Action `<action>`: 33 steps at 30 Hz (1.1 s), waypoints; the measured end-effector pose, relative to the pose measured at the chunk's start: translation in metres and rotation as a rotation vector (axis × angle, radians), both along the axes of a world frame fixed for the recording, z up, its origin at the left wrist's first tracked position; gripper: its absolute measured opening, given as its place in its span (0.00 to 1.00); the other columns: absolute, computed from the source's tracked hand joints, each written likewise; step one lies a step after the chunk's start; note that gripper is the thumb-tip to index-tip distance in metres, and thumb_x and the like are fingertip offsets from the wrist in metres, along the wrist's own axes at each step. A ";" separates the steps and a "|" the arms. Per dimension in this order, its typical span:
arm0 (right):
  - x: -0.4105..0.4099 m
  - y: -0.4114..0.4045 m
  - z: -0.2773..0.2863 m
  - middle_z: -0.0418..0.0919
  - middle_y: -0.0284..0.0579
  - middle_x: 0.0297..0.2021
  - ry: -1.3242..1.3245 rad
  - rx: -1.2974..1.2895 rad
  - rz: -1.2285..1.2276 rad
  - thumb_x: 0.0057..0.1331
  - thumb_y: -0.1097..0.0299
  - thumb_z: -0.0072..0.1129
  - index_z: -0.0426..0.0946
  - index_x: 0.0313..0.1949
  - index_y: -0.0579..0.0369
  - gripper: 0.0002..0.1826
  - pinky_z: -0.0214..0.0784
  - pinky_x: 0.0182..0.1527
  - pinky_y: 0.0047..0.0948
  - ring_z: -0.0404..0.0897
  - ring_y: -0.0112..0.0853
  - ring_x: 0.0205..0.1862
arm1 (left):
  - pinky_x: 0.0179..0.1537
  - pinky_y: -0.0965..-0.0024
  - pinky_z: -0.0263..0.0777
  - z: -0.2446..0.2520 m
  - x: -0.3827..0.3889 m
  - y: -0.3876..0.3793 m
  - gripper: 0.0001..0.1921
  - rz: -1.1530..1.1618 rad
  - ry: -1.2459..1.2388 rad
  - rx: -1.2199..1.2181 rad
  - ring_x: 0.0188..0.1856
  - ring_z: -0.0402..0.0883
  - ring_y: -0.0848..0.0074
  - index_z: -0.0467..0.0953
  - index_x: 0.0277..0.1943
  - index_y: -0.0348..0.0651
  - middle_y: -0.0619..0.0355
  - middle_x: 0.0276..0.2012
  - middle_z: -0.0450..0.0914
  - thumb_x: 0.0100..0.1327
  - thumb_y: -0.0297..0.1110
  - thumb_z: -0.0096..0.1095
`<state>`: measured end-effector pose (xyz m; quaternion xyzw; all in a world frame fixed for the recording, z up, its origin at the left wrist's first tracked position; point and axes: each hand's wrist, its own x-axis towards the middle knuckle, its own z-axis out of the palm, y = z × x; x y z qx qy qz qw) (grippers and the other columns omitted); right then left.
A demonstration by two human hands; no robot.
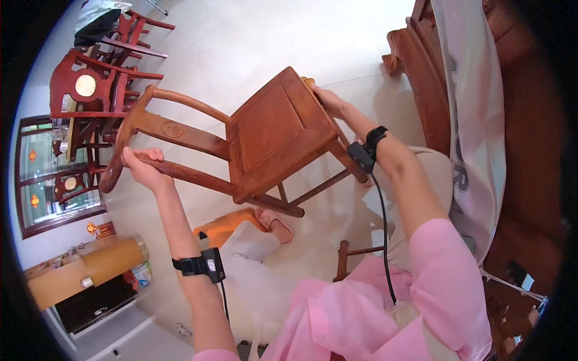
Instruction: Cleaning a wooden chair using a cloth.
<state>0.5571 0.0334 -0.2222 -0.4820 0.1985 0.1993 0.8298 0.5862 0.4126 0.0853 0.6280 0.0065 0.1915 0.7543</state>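
A small wooden chair (pixel 271 126) is held tilted before me, its backrest to the left and its seat facing up towards me. A round carved emblem (pixel 172 129) marks the back splat. My left hand (pixel 146 169) is wrapped around one side post of the backrest, close to the top rail. At the far edge of the seat is my right hand (pixel 332 101), with a small yellow cloth or sponge (pixel 308 81) showing at its fingertips against the chair. Its fingers are partly hidden behind the seat edge. Each forearm wears a black strapped device with a cable.
Red wooden chairs (pixel 90 85) stand at the upper left. A carved wooden furniture piece (pixel 420 85) with a pale printed cloth (pixel 474 113) over it is on the right. An orange object (pixel 226 228) lies on the floor near my slippered foot (pixel 277 225). At lower left stands a yellow-brown cabinet (pixel 108 257).
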 end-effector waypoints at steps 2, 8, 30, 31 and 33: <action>-0.008 0.055 0.045 0.76 0.46 0.51 -0.033 -0.043 0.085 0.72 0.44 0.41 0.72 0.56 0.60 0.31 0.68 0.53 0.37 0.77 0.33 0.49 | 0.23 0.70 0.64 0.014 -0.022 0.042 0.17 0.201 0.000 0.075 0.19 0.66 0.74 0.62 0.31 0.44 0.59 0.16 0.65 0.71 0.47 0.50; -0.058 0.007 0.130 0.82 0.46 0.34 -0.075 -0.530 0.332 0.67 0.45 0.48 0.80 0.41 0.61 0.28 0.72 0.40 0.35 0.81 0.34 0.36 | 0.22 0.69 0.68 0.015 -0.012 0.044 0.17 0.294 -0.033 0.115 0.19 0.69 0.72 0.63 0.32 0.41 0.57 0.17 0.67 0.70 0.45 0.52; -0.225 0.177 0.036 0.70 0.62 0.58 -0.080 -1.345 -0.740 0.69 0.65 0.49 0.69 0.59 0.66 0.22 0.60 0.62 0.45 0.68 0.54 0.60 | 0.24 0.66 0.72 -0.001 -0.073 0.096 0.25 0.667 0.053 0.138 0.19 0.75 0.65 0.67 0.33 0.28 0.50 0.16 0.71 0.69 0.50 0.49; -0.232 0.184 0.041 0.71 0.61 0.58 -0.162 -1.339 -0.785 0.68 0.65 0.51 0.72 0.57 0.61 0.20 0.62 0.60 0.46 0.70 0.54 0.59 | 0.24 0.66 0.72 0.001 -0.074 0.094 0.25 0.675 0.050 0.130 0.19 0.75 0.65 0.66 0.36 0.27 0.50 0.16 0.71 0.69 0.49 0.49; -0.243 0.189 0.049 0.72 0.57 0.57 -0.308 -1.386 -0.660 0.67 0.65 0.53 0.73 0.57 0.56 0.20 0.64 0.58 0.45 0.71 0.51 0.57 | 0.24 0.66 0.72 0.004 -0.071 0.103 0.24 0.672 0.062 0.100 0.19 0.74 0.66 0.66 0.39 0.26 0.51 0.16 0.71 0.70 0.48 0.48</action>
